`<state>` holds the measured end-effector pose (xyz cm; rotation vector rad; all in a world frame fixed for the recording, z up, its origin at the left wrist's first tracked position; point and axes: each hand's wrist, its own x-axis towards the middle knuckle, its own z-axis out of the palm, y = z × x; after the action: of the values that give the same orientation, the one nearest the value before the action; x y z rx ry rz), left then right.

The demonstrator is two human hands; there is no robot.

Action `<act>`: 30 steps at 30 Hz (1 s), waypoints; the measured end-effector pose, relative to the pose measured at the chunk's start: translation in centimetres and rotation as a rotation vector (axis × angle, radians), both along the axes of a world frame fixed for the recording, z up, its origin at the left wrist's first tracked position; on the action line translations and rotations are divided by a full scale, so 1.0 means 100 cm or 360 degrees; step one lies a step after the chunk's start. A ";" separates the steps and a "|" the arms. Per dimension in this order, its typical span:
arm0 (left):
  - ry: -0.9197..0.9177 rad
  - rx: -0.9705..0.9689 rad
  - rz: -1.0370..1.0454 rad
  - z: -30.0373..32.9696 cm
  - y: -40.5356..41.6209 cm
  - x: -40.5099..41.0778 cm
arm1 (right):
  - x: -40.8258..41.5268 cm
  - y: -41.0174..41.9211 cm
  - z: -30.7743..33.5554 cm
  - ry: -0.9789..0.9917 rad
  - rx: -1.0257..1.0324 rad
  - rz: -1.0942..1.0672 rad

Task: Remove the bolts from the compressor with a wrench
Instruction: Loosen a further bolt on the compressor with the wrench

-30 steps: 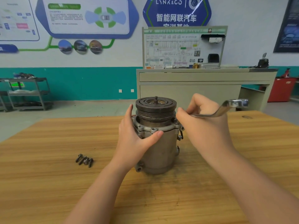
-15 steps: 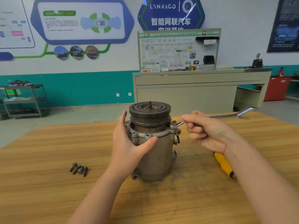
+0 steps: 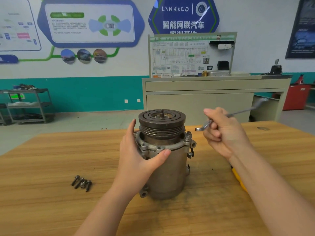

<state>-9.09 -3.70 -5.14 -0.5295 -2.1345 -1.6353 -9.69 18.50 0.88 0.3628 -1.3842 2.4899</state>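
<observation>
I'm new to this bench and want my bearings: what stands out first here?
The compressor stands upright mid-table, its grooved pulley on top, gripped at the flange by the left hand. To its right, the right hand holds a wrench raised clear of the flange. Loose bolts lie on the table at left.

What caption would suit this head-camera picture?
Left hand steadies the upright compressor while the right hand holds a wrench beside it.
</observation>
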 end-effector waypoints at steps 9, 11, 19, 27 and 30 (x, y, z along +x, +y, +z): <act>0.0042 0.0025 0.0091 0.003 0.004 0.004 | 0.018 -0.027 -0.015 0.0461 0.0693 -0.0956; 0.0053 0.0030 0.0086 0.003 0.004 0.004 | 0.022 -0.030 -0.017 0.0525 0.0755 -0.1037; 0.0047 0.0036 0.0060 0.001 0.003 0.002 | 0.038 -0.061 -0.022 0.1073 0.1344 -0.1429; 0.0024 0.0024 0.0062 0.001 0.004 0.003 | 0.034 -0.040 -0.016 0.0732 0.1136 -0.1318; 0.0024 0.0030 0.0055 0.001 0.004 0.002 | 0.033 -0.036 -0.016 0.0671 0.1145 -0.1234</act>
<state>-8.88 -3.27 -5.02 -0.4951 -2.1035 -1.6261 -6.42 14.85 -0.71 0.3593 -1.7408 1.1866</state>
